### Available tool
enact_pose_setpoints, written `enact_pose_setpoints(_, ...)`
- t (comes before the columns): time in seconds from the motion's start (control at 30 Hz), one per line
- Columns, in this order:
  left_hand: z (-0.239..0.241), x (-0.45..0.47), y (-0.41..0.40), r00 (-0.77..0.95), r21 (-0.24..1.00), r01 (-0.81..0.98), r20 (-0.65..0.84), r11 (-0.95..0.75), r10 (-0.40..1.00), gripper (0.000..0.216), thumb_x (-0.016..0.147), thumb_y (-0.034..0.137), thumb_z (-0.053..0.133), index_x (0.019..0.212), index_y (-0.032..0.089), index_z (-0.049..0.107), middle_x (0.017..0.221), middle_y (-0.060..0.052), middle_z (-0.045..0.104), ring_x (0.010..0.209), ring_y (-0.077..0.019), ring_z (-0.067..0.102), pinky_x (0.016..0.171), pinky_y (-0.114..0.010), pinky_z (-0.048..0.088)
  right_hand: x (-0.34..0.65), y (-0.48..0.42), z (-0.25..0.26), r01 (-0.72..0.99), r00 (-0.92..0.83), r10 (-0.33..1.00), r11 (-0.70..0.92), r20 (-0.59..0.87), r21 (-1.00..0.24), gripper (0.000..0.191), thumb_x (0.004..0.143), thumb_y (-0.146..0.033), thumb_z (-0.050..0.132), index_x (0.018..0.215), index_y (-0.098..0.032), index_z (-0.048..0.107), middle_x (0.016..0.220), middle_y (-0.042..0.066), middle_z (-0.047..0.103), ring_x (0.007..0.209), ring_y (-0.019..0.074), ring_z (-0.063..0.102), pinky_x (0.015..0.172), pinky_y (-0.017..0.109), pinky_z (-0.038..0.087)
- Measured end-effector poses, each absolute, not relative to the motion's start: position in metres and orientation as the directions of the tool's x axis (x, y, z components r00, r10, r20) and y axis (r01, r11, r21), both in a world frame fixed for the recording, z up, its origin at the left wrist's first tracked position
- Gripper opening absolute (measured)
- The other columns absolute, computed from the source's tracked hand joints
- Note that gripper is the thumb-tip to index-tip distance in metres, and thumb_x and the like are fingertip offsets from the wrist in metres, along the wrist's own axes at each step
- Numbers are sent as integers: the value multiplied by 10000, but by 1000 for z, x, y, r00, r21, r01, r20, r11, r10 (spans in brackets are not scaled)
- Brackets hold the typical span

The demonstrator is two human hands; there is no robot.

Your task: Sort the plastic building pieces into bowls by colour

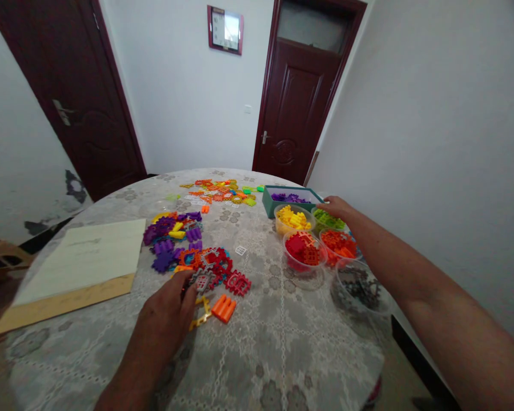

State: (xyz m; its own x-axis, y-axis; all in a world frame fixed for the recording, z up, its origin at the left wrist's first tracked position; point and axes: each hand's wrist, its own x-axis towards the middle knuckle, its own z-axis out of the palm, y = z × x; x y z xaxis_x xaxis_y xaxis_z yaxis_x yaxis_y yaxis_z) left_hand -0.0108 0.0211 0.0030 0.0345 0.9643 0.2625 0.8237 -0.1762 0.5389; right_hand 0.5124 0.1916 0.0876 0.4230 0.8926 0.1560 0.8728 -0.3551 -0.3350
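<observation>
My left hand (171, 302) is at the near edge of a pile of plastic building pieces, its fingers curled together beside a grey openwork piece (203, 281). The fingertips are partly hidden, so what they hold is unclear. Close by lie a red piece (238, 282), a yellow frame piece (203, 315) and an orange ribbed piece (224, 309). Stretched out to the far right, my right hand (336, 206) is at the right end of a green box (269, 204) of purple pieces (290, 198), above a bowl of green pieces (328, 221). Its fingers extend leftward, with nothing visible in them.
Clear bowls hold yellow pieces (293, 218), red pieces (302, 249), orange-red pieces (339, 245) and dark grey pieces (362, 291). Purple pieces (165, 251) and a far mixed pile (223, 192) lie on the patterned tablecloth (257, 354). A flat cream board (85, 251) is at left.
</observation>
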Motion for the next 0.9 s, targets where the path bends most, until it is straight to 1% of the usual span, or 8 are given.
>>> enact_pose_setpoints(0.13, 4, -13, 20, 47, 568, 800, 262, -193, 964, 336, 950, 418, 455, 1115, 232, 681, 1008, -79, 796, 884, -253, 760, 839, -345, 561, 513, 193, 88, 887, 427, 870, -351, 246, -300, 494, 858, -312, 765, 1285, -64, 750, 1196, 212, 777, 1073, 287, 745, 915, 304, 538)
enact_pose_setpoints(0.3, 9, -13, 16, 20, 682, 715, 202, -155, 979, 329, 946, 440, 510, 1128, 246, 704, 1011, -62, 800, 907, -251, 765, 795, -330, 556, 489, 174, 95, 918, 367, 865, -276, 342, -286, 413, 918, -251, 588, 1258, -101, 769, 1230, 166, 774, 1103, 257, 719, 975, 318, 515)
enact_pose_setpoints(0.37, 11, -11, 12, 3, 771, 626, 146, -115, 989, 318, 945, 439, 532, 1132, 253, 712, 975, -44, 798, 868, -234, 764, 751, -315, 555, 464, 159, 96, 932, 299, 867, -176, 400, -316, 397, 929, -282, 562, 1219, -126, 783, 1169, 134, 791, 1055, 249, 717, 946, 326, 518)
enact_pose_setpoints(0.47, 14, -7, 9, 3, 891, 450, 69, -63, 998, 349, 924, 430, 579, 1179, 223, 701, 855, -23, 769, 754, -209, 742, 714, -312, 558, 407, 123, 95, 905, 126, 875, 91, 467, -416, 350, 926, -359, 597, 1136, -168, 801, 1040, 95, 801, 929, 237, 713, 874, 343, 527)
enact_pose_setpoints(0.53, 14, -6, 9, 21, 931, 362, 38, -42, 999, 352, 913, 420, 600, 1173, 200, 689, 832, -22, 755, 722, -199, 731, 697, -310, 559, 362, 92, 91, 838, -32, 900, 262, 435, -479, 322, 942, -361, 598, 1140, -195, 790, 1042, 79, 793, 906, 220, 707, 858, 344, 529)
enact_pose_setpoints(0.6, 12, -5, 11, 39, 949, 314, 18, -29, 999, 307, 900, 408, 618, 1104, 188, 683, 822, -26, 747, 712, -195, 728, 682, -307, 556, 315, 62, 82, 764, -165, 916, 353, 365, -540, 305, 961, -365, 607, 1165, -211, 773, 1022, 72, 782, 875, 208, 698, 818, 340, 533)
enact_pose_setpoints(0.73, 9, -6, 13, 75, 952, 303, 9, -31, 997, 220, 900, 396, 627, 989, 198, 660, 787, -12, 730, 698, -190, 722, 669, -301, 543, 239, 28, 47, 585, -316, 923, 371, 219, -721, 314, 987, -364, 619, 1245, -218, 725, 1074, 66, 767, 820, 174, 684, 756, 318, 534)
enact_pose_setpoints(0.9, 7, -10, 12, 181, 903, 398, 94, -161, 979, 200, 918, 401, 617, 921, 213, 687, 809, -5, 731, 745, -186, 690, 679, -288, 498, 196, 21, 6, 428, -346, 914, 356, 214, -830, 246, 998, -341, 618, 1166, -225, 755, 997, 34, 755, 855, 172, 665, 776, 302, 515)
